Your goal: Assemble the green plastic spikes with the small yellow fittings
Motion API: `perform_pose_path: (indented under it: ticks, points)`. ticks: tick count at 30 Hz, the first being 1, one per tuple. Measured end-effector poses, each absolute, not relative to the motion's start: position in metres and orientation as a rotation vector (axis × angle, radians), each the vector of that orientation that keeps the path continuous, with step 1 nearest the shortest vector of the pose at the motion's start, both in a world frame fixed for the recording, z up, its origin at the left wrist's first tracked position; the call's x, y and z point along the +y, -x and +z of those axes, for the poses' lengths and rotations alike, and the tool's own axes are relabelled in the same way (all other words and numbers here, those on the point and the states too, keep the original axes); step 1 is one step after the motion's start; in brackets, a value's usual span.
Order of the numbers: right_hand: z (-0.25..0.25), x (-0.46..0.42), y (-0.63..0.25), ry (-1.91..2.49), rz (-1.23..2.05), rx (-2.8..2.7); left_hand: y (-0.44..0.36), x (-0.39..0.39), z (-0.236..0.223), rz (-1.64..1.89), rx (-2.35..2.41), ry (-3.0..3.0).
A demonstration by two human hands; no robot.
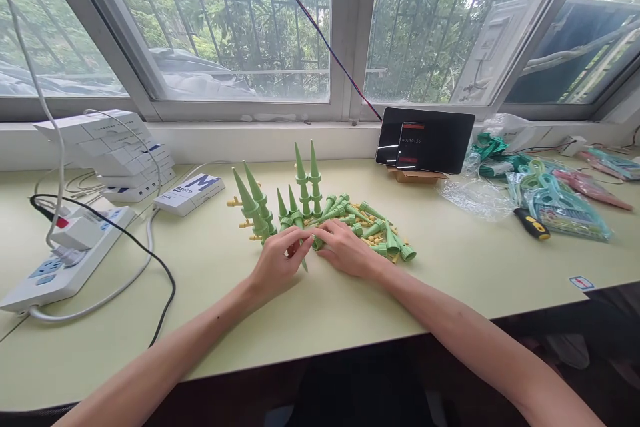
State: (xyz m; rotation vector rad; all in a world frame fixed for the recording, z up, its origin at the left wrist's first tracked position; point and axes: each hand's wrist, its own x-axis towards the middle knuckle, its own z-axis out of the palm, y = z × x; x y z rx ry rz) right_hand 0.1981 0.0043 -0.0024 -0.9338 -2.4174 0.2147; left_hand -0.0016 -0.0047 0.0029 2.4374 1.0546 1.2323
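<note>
My left hand (281, 257) is closed around a slim green plastic watering spike (305, 266), its pointed tip showing below the fingers. My right hand (346, 248) meets it from the right, fingers bent in a pinch at the same spike; the fingers cover most of it. Just behind my hands stand several upright stacks of green spikes (314, 177), and to the left more stacked spikes (249, 203) with small yellow valves (233, 202) sticking out sideways. A loose pile of green spikes and yellow valves (379, 229) lies beside my right hand.
A power strip (75, 273) with cables and stacked white boxes (117, 153) are on the left, a single white box (190, 193) nearer. At the back a tablet (450, 143) leans on cardboard. Plastic-bagged items (560, 197) and a black-yellow screwdriver handle (532, 223) lie right.
</note>
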Motion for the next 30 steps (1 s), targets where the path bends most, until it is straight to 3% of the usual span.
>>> perform_pose_path:
  ticks: [30]
  points:
    - [-0.0051, 0.0028, -0.1975, 0.769, 0.208, -2.331, 0.0019, -0.0048, 0.0029, 1.316, 1.081, -2.377]
